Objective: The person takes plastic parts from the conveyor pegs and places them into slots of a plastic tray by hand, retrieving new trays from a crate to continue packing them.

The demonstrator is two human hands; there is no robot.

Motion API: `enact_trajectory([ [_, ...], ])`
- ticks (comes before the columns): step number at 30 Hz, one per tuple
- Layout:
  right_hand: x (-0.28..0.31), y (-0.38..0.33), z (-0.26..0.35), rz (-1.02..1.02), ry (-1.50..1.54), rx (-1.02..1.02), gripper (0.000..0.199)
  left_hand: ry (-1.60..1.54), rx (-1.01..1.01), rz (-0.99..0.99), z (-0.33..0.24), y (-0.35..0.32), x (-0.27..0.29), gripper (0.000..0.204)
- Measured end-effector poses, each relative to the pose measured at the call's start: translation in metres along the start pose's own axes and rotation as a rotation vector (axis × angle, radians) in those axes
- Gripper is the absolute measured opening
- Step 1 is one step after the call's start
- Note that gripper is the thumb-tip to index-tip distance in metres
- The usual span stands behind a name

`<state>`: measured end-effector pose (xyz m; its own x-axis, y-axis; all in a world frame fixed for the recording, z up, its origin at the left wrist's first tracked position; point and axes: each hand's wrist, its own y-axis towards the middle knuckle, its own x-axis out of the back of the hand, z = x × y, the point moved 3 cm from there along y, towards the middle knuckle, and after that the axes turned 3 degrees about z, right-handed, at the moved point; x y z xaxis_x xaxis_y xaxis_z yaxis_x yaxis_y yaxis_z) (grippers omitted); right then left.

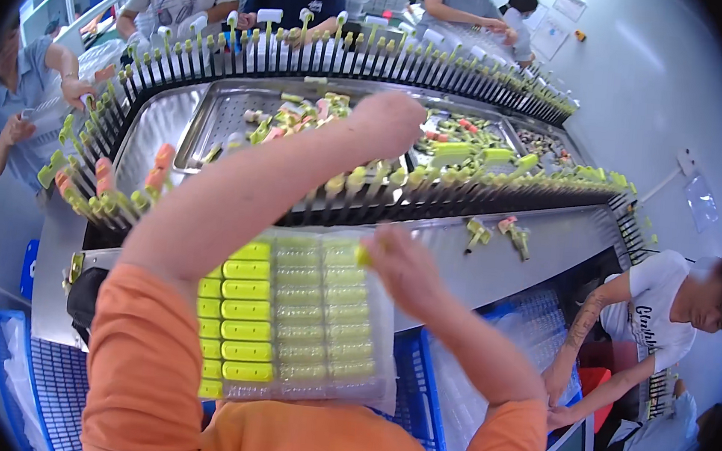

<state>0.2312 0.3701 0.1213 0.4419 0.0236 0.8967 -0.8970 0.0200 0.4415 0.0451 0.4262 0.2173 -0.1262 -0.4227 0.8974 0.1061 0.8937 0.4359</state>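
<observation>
A translucent plastic tray [299, 315] with rows of pockets lies in front of me. Bright yellow oblong pieces [247, 331] fill its left columns; the right columns show pale see-through pockets. My right hand [404, 272], somewhat blurred, is closed at the tray's far right corner, with a small yellow-green piece [364, 255] at its fingertips. Farther off, my left hand [390, 123] is curled above the near row of upright posts and the metal trays. Its fingers are mostly turned away, so what they hold is hidden.
Black posts with yellow-green tips [434, 180] ring a metal trough. Inside, a perforated tray [242, 112] bears loose green and pink parts. Two green parts [513, 236] lie on the metal ledge. Blue crates [47, 378] flank me. Co-workers stand across the line and at right [654, 311].
</observation>
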Motion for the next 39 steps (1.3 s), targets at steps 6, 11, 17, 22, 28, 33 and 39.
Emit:
enact_trajectory([
  [6,0.0,-0.059,0.025,0.009,0.185,-0.256,0.043,-0.059,0.108,0.327,-0.031,0.047,-0.053,0.03],
  [11,0.0,-0.064,0.013,-0.055,0.217,-0.291,0.049,0.058,0.029,0.548,-0.01,0.047,-0.048,0.028],
  [17,-0.01,-0.026,0.001,-0.117,0.161,-0.224,0.047,0.159,-0.073,0.22,-0.014,-0.029,-0.023,0.009],
  [22,-0.045,-0.004,-0.008,-0.101,0.021,-0.116,0.042,0.158,-0.077,0.064,-0.039,-0.128,0.012,0.033],
  [28,-0.07,0.001,0.002,0.054,-0.022,-0.044,0.036,-0.053,0.198,0.283,-0.013,-0.225,-0.051,0.037],
  [33,-0.035,0.019,-0.017,-0.143,-0.029,-0.223,0.026,-0.109,0.134,0.134,-0.007,-0.241,-0.081,0.032],
  [39,0.015,0.067,-0.079,-0.278,-0.238,-0.415,0.067,-0.101,-0.036,0.253,-0.024,-0.253,-0.066,0.052],
])
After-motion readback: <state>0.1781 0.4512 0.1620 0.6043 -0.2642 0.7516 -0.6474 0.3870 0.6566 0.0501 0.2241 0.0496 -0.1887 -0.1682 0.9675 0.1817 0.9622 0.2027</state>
